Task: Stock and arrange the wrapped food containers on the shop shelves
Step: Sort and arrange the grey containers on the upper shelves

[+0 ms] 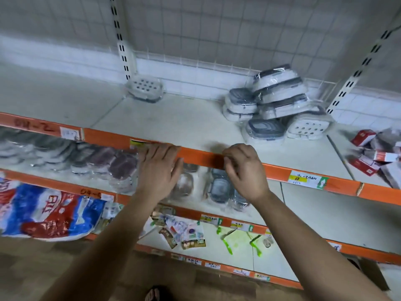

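The left hand (159,168) lies flat, fingers straight, on the shelf's orange front edge (201,156). The right hand (245,170) curls there; its grasp cannot be determined. The wrapped containers (280,103) are piled at the shelf's rear right corner.

Far right: red and white boxes (363,137) piled loosely. Lower left: a blue, red and white printed bag (47,213) lying flat, with small packets (184,233) and green-handled items (227,246) scattered to its right. Behind: a white wire grid (217,29) between two slotted uprights (120,40).
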### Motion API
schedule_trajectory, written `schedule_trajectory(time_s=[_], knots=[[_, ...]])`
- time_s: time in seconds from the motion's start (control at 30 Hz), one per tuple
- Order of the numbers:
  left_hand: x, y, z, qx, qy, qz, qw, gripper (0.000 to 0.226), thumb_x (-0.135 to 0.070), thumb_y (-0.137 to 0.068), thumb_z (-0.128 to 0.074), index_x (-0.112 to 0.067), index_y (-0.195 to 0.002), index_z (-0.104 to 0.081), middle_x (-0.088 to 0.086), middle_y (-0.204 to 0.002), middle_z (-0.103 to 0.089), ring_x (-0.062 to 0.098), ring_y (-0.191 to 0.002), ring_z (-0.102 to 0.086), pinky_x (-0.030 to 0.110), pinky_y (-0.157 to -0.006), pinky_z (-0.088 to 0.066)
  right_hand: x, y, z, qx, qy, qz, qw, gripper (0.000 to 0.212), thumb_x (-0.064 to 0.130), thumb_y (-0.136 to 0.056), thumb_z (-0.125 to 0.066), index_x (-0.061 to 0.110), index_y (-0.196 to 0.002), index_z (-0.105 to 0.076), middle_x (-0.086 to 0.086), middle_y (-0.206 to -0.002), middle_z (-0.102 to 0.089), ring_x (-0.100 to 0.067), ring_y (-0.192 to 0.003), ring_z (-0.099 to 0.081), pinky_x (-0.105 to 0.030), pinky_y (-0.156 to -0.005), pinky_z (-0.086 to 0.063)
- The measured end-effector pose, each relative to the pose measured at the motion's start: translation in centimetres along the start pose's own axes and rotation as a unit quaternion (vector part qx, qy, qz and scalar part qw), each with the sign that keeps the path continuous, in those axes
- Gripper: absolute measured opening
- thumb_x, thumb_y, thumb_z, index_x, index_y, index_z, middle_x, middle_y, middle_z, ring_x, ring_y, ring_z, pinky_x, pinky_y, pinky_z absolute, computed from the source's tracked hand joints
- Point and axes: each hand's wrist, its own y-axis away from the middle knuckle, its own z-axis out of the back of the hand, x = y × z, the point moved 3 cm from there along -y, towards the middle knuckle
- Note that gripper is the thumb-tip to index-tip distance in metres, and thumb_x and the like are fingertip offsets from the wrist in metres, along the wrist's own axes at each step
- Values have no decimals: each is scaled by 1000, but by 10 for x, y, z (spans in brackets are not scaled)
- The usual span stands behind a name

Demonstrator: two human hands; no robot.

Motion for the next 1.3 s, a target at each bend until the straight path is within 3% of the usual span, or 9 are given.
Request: schedule_trajectory(time_s=[0.23, 0.33, 0.47, 0.7, 0.8, 0.93, 1.03, 1.17, 1.3], knots=[[90, -70, -17, 30, 33, 11, 999, 43, -37, -89, -40, -13, -109, -70, 7, -109, -67, 33, -100, -60, 43, -85, -39, 9, -92, -68, 83, 34, -53, 995, 25, 11, -90, -60, 6, -113, -67, -12, -113, -63, -35, -108, -52, -37, -97, -41], [127, -99, -37, 100, 58, 36, 993, 40, -34, -95, -44, -13, -124, -63, 9, -124, -61, 34, -115, -53, 45, -95, -37, 2, -118, -89, 117, 52, -84, 988, 26, 21, -95, -58, 8, -114, -68, -14, -114, -63, -37, -109, -51, -39, -97, -40], [171, -138, -70, 160, 49, 25, 986, 42, -29, -98, -49, -14, -137, -51, 9, -137, -51, 31, -126, -45, 41, -106, -34, -13, -126, -98, 107, 53, -147, 982, 26, 27, -93, -62, 8, -109, -70, -14, -107, -66, -35, -106, -55, -35, -97, -39], [217, -202, -108, 162, 19, 31, 986, 59, -19, -92, -57, -13, -148, -35, 9, -158, -25, 31, -147, -16, 45, -115, -24, -16, -128, -101, 84, 41, -163, 982, 20, 25, -89, -69, 11, -103, -72, -3, -104, -69, -27, -105, -58, -25, -94, -38], [225, -218, -124, 184, 2, 39, 982, 62, -27, -90, -60, -13, -146, -38, 9, -157, -27, 31, -149, -9, 47, -117, -15, -16, -128, -101, 81, 34, -160, 983, 19, 24, -89, -69, 11, -102, -73, -2, -104, -69, -26, -104, -59, -28, -97, -41], [214, -225, -126, 156, -4, 22, 987, 61, -52, -78, -70, -12, -123, -60, 17, -129, -53, 34, -141, -27, 53, -115, -11, -16, -128, -101, 77, 31, -161, 983, 18, 25, -90, -69, 12, -103, -73, 1, -105, -69, -23, -105, -59, -25, -97, -39], [193, -220, -120, 129, 5, -44, 991, 64, -68, -72, -67, -16, -109, -66, 12, -107, -57, 31, -116, -50, 52, -111, -20, -17, -128, -101, 73, 32, -163, 983, 17, 24, -89, -70, 13, -102, -73, 1, -105, -69, -22, -104, -58, -20, -94, -35], [162, -202, -111, 180, 77, -93, 976, 72, -68, -71, -66, -17, -122, -63, 7, -120, -50, 30, -109, -54, 39, -100, -40, -17, -128, -100, 66, 18, -162, 984, 15, 23, -90, -69, 12, -98, -74, 1, -101, -69, -21, -101, -59, -22, -94, -37], [133, -180, -101, 212, 79, -130, 965, 85, -69, -69, -68, -24, -138, -52, 0, -131, -44, 28, -119, -44, 38, -104, -31, -18, -128, -97, 61, 1, -172, 983, 10, 15, -90, -66, 10, -95, -73, -3, -96, -70, -24, -99, -60, -28, -91, -42]])
